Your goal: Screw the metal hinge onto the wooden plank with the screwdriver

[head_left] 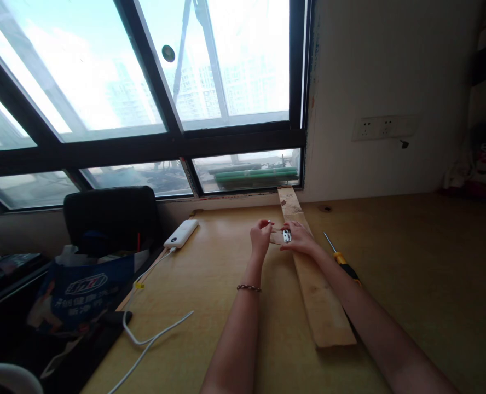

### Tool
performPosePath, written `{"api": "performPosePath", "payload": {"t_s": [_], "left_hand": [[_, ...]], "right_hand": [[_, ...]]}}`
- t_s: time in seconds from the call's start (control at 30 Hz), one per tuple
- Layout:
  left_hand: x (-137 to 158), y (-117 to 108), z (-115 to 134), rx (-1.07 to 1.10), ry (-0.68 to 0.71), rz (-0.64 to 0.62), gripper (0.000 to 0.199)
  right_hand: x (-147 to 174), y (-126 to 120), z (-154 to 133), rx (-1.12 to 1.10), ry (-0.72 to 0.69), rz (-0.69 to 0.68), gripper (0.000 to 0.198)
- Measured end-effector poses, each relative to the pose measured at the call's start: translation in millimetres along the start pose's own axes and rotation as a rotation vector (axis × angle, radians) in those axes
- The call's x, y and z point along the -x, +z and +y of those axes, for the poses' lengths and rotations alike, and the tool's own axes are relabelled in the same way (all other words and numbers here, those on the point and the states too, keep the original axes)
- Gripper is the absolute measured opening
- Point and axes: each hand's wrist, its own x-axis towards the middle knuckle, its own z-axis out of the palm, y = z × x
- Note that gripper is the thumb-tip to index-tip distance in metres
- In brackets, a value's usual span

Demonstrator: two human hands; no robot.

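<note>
A small silver metal hinge (pixel 286 236) with holes lies between the fingers of my right hand (pixel 302 239). The hand is closed around it and rests over the long wooden board (pixel 323 306). Under the hinge, a short piece of wood (pixel 276 237) sticks out to the left of the board. My left hand (pixel 261 236) is pinched shut just left of the hinge. Something tiny and pale shows at its fingertips, too small to name. To the right of my right hand lies a screwdriver (pixel 343 264) with a yellow and black handle.
The wooden table (pixel 243 213) runs up to the window and wall. A white power bank (pixel 181 233) with a white cable (pixel 161 331) lies at the left. Beyond the left edge are a black chair (pixel 110 210) and a blue bag (pixel 82 293).
</note>
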Motion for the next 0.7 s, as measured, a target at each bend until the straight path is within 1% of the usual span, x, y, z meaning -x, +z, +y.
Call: {"api": "performPosePath", "payload": {"t_s": [0.07, 0.1, 0.13, 0.17, 0.2, 0.27, 0.33, 0.4, 0.43, 0.47, 0.53, 0.7], "left_hand": [[-5.0, -6.4, -7.6, 0.216, -0.136, 0.158, 0.003], [-6.6, -10.1, -11.9, 0.319, -0.239, 0.232, 0.002], [-7.6, -13.7, -16.2, 0.408, -0.354, 0.283, 0.007], [-7.8, -17.0, -20.4, 0.48, -0.464, 0.304, 0.013], [-7.2, -19.9, -24.2, 0.529, -0.558, 0.296, 0.019], [-4.4, -23.4, -30.3, 0.573, -0.663, 0.222, 0.03], [-0.5, -23.5, -34.0, 0.651, -0.739, 0.072, 0.039], [3.1, -20.4, -35.9, 0.772, -0.822, -0.113, 0.05], [4.7, -17.7, -36.7, 0.825, -0.854, -0.189, 0.054], [6.2, -14.3, -37.6, 0.861, -0.874, -0.236, 0.058], [9.5, -5.9, -39.8, 0.89, -0.878, -0.24, 0.061], [20.0, 11.8, -42.7, 0.924, -0.852, -0.176, 0.063]], "right_hand": [[0.1, 0.0, 0.0, -0.01, 0.014, -0.001, 0.073], [0.0, 0.1, 0.1, -0.014, 0.014, -0.001, 0.073], [-0.2, 0.2, 0.4, -0.016, 0.012, -0.001, 0.073], [-0.4, 0.4, 0.7, -0.016, 0.009, -0.002, 0.073], [-0.7, 0.6, 1.2, -0.015, 0.006, -0.001, 0.073], [-1.2, 1.4, 2.2, -0.008, 0.001, 0.004, 0.073], [-1.6, 2.3, 2.8, 0.0, -0.003, 0.012, 0.073], [-1.7, 2.7, 2.8, 0.006, -0.001, 0.021, 0.074], [-1.6, 2.7, 2.6, 0.006, 0.001, 0.024, 0.074], [-1.6, 2.5, 2.2, 0.005, 0.003, 0.023, 0.073], [-1.5, 1.9, 1.3, -0.004, 0.006, 0.019, 0.071], [-1.7, 1.0, 0.7, -0.018, 0.0, 0.028, 0.068]]}}
